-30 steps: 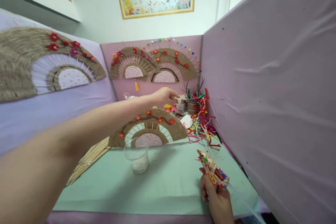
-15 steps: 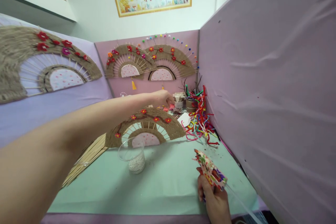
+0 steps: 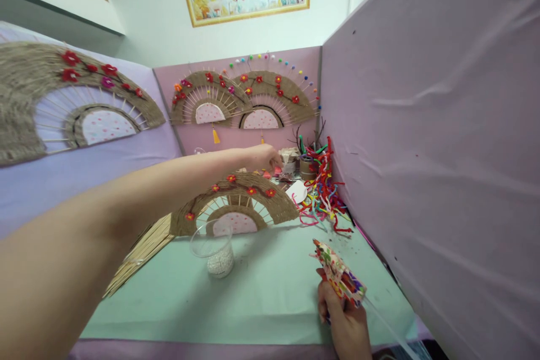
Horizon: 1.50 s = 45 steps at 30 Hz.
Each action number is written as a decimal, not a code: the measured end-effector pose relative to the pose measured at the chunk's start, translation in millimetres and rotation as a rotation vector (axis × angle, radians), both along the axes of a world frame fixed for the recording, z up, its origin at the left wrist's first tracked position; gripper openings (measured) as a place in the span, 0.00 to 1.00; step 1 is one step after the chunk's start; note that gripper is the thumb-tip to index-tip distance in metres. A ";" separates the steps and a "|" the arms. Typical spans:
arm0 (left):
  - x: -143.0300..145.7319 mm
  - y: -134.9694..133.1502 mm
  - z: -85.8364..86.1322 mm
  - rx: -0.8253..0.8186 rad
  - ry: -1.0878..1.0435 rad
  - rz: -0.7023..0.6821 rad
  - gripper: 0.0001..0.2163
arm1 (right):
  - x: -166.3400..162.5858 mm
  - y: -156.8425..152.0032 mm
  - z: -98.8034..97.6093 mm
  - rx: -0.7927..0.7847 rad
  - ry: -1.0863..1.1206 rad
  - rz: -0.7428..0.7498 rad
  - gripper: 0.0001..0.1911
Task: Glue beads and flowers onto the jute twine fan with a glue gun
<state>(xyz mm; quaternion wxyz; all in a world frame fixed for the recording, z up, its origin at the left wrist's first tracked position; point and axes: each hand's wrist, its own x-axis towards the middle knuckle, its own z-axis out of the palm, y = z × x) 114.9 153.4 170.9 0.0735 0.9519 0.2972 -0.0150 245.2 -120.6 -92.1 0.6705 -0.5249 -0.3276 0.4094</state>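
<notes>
My left hand [image 3: 266, 156] reaches far across the table, over the top of a twine-wrapped fan [image 3: 234, 202] with red flowers. Its fingers are bent down and drawn together beside small red-pink pieces [image 3: 277, 170]; what they pinch, if anything, is too small to make out. My right hand [image 3: 343, 315], near the front edge, is wrapped round a hot glue gun [image 3: 337, 273] with a floral pattern, its nozzle pointing up and left. A clear glue stick [image 3: 386, 323] trails from the gun's back end. A clear plastic cup [image 3: 219, 253] of white beads stands before the fan.
Colourful pipe cleaners [image 3: 324, 185] spill along the right partition [image 3: 422, 124], near a brown pot [image 3: 307, 167] and a white card [image 3: 296, 192]. Thin wooden sticks [image 3: 141, 256] lie at left. More fans [image 3: 208, 98] hang on the back panel, and a large fan [image 3: 21, 95] hangs at left.
My left hand's fingers have shifted slightly and point lower beside the red-pink pieces. My right hand and the glue gun keep their place. The view has moved very little.
</notes>
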 end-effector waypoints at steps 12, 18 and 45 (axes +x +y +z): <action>1.6 -1.5 0.4 0.084 0.029 -0.008 0.16 | -0.1 -0.1 3.6 0.022 -0.041 -0.006 0.31; 1.9 -4.1 -0.8 0.091 -0.013 -0.035 0.14 | -8.9 -4.2 13.5 0.037 -0.061 -0.105 0.26; 0.2 3.2 -4.8 0.066 0.019 -0.034 0.15 | -4.4 -0.8 4.0 -0.019 -0.062 -0.058 0.31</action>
